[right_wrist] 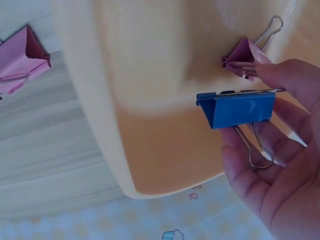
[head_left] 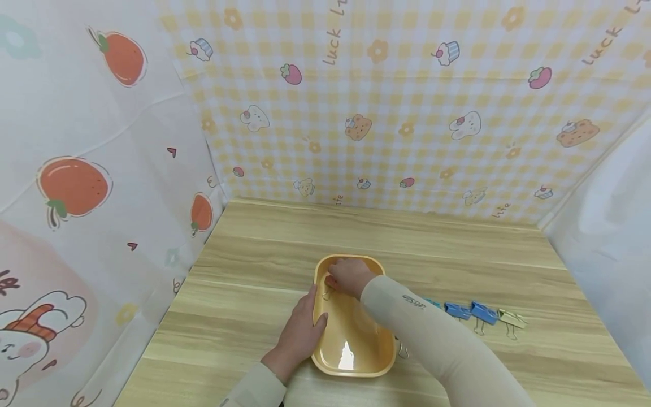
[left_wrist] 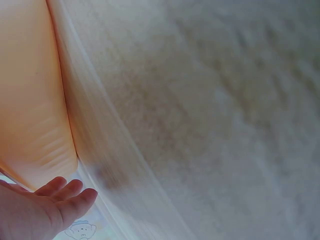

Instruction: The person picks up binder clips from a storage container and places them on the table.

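A yellow-orange tray [head_left: 351, 345] stands on the wooden table. At its left side my left hand [head_left: 300, 328] grips the wall, thumb over the rim and fingers along the outside; in the left wrist view those fingers [left_wrist: 75, 200] lie beside the tray's outer wall. Inside the far end, my right hand [head_left: 351, 274] pinches a blue binder clip [right_wrist: 242, 110] between thumb and fingers. A pink binder clip [right_wrist: 245, 55] lies in the tray close to that thumb. In the head view a reddish clip [head_left: 330, 281] shows beside the right hand.
To the right of the tray is a row of binder clips: a teal one [head_left: 433, 303], two blue ones [head_left: 483, 312] and a yellow one [head_left: 512, 318]. The right sleeve partly covers the row. Another pink clip [right_wrist: 22, 60] lies outside the tray. Patterned cloth [head_left: 376, 141] rises behind the table.
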`<state>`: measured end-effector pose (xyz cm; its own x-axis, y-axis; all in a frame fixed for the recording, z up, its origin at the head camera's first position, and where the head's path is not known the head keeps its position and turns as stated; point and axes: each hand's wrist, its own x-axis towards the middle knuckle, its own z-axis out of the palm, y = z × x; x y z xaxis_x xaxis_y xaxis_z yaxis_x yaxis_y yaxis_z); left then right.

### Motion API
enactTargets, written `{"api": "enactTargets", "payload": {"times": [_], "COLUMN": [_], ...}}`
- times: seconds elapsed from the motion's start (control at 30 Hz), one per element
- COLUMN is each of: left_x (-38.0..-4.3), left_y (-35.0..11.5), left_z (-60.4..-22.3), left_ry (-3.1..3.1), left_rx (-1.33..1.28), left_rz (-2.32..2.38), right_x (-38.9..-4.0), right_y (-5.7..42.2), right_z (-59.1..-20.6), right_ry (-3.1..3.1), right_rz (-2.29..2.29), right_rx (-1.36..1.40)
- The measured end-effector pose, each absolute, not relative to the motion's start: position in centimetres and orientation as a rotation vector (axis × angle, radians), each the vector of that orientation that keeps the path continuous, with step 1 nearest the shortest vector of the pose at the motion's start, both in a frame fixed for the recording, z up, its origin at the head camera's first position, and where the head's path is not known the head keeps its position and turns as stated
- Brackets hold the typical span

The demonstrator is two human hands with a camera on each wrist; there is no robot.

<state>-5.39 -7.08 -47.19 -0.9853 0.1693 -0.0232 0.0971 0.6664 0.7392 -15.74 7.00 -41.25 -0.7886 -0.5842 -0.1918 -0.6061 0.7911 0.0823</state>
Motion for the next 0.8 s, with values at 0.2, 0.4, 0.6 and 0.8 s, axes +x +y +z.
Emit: {"api": "enactTargets", "payload": {"times": [0.2,0.4,0.6,0.8], "left_x": [-5.4,-5.4,-5.5,-5.5], "left_y": [-7.1,-7.1,-7.1,-7.0], "left_z": [-47.4,-47.4,-47.6,-47.7], "left_ry": [2.791,2.795,2.813,2.823], "left_rx": [0.217,0.227,0.228,0.223], "left_rz": [1.222,1.215,1.204,1.212], "right_x": [-15.4,-15.1,-14.9,-14.6], "right_y": [7.2,7.4,7.5,7.6], "right_z": [-40.8,-40.4,-40.0,-39.7], "right_ry": [2.843,2.867,2.903,2.921], "right_rz": [0.203,0.18,0.187,0.195], "right_rx": [-0.985,-1.036,-1.065,-1.08]}}
